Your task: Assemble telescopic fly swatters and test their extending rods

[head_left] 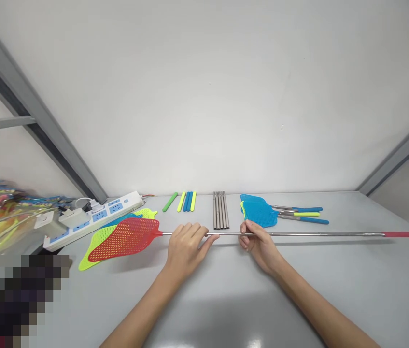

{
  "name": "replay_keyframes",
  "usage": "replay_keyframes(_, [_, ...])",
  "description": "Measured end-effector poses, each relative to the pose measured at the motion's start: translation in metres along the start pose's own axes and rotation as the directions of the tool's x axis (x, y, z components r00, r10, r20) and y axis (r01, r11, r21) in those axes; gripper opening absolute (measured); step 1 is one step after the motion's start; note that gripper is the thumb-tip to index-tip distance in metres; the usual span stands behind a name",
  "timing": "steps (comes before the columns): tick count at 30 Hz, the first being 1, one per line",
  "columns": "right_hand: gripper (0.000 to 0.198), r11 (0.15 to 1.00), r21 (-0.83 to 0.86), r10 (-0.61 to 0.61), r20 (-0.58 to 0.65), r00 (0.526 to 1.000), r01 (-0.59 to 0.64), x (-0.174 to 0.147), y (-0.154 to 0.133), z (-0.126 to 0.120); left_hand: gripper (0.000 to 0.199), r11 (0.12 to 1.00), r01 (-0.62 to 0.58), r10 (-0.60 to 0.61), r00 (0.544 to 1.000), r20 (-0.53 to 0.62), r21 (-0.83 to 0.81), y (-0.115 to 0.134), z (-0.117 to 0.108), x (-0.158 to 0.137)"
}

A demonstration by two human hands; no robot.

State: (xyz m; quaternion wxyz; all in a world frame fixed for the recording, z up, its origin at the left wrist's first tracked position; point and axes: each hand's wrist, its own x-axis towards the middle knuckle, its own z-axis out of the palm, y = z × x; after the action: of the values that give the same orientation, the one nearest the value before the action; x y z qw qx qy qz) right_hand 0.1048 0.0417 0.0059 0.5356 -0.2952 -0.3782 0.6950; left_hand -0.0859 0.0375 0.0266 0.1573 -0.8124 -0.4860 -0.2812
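A red fly swatter (128, 239) with a long, extended metal rod lies crosswise before me, its mesh head on the left and its red grip on the far right. My left hand (187, 246) wraps over the rod near the head, palm down, thumb along the metal. Around the rod's middle, my right hand (258, 244) pinches it between thumb and fingers. Under the red head are yellow-green swatter heads (97, 246) and a blue one (126, 220). Just behind my right hand sit blue swatter heads (260, 212) with short rods and coloured grips.
Several metal tubes (220, 210) stand in a row at the table's back, beside loose coloured grips (189, 201) and a green one (170, 202). A power strip (95, 218) with plugged-in adapters is at left, near plastic-wrapped goods (5, 212). A wall closes the back.
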Motion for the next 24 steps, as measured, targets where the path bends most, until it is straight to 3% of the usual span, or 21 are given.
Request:
replay_keyframes(11, [0.031, 0.988, -0.151, -0.007, 0.047, 0.999, 0.014, -0.0002, -0.0012, -0.0007, 0.022, 0.999, 0.007, -0.006, 1.0, 0.026, -0.037, 0.0045, 0.0024, -0.0025])
replay_keyframes(24, [0.037, 0.975, -0.201, 0.111, 0.075, 0.991, -0.094, 0.0006, 0.0035, 0.0026, 0.02, 0.999, 0.001, 0.002, 0.998, 0.068, -0.041, 0.0073, 0.0074, -0.0066])
